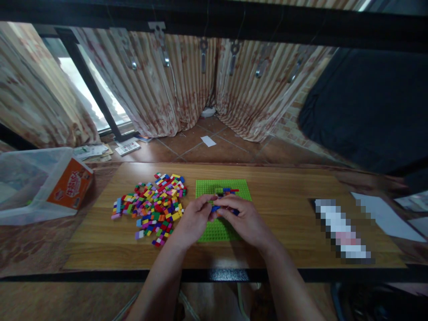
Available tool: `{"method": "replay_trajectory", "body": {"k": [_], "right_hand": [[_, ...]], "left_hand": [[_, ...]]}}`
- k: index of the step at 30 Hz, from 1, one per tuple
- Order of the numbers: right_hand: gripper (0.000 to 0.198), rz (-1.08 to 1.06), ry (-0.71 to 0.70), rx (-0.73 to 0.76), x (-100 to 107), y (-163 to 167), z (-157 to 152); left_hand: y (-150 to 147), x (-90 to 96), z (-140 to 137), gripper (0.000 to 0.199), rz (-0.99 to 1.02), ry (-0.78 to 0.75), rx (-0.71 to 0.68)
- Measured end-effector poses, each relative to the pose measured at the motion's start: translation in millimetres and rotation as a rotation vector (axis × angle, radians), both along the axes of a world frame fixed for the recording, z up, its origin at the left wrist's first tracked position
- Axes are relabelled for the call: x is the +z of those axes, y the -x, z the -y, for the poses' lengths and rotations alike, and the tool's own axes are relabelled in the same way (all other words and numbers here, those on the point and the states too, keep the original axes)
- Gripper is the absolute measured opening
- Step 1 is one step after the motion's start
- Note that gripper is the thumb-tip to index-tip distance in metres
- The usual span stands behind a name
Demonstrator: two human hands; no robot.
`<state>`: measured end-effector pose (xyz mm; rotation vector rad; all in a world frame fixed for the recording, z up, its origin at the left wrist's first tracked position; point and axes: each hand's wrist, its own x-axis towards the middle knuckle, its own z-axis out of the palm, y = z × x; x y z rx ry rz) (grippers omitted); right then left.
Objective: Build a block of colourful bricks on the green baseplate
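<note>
Head view: at left of frame a clear plastic bin (31, 178) with an orange label, contents unclear. Mid-frame, left hand (193, 219) and right hand (243, 219) pinch a small blue brick (216, 208) together over the green baseplate (220, 228). Loose bricks (152, 206) lie left on the wooden table (284, 214); curtains (160, 84) hang behind.

brick pile (152, 207) left of baseplate (223, 188) on table (284, 209)
</note>
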<state>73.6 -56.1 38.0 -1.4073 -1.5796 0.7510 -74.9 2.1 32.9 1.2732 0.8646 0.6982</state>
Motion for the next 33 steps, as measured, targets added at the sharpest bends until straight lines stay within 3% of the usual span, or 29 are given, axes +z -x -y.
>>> {"method": "replay_trajectory", "body": {"k": [5,10,13,25,33], "right_hand": [[0.018,0.016,-0.008,-0.024,-3,-9,1],[0.015,0.129,-0.021,-0.312,-17,-34,-6],[0.014,0.17,-0.026,-0.394,-26,-45,-15],[0.008,0.079,-0.028,-0.361,-34,-41,-38],[0.022,-0.115,0.091,-0.393,-40,-39,-43]], "left_hand": [[-4,-2.5,2,0.03,-0.024,0.019,-0.005],[-2,-12.9,0,0.031,-0.184,-0.16,0.019],[1,-13.2,-1,0.032,-0.267,-0.24,-0.014],[2,-1.6,1,0.033,-0.337,-0.279,-0.045],[5,-2.9,1,0.033,-0.382,-0.3,-0.061]]}}
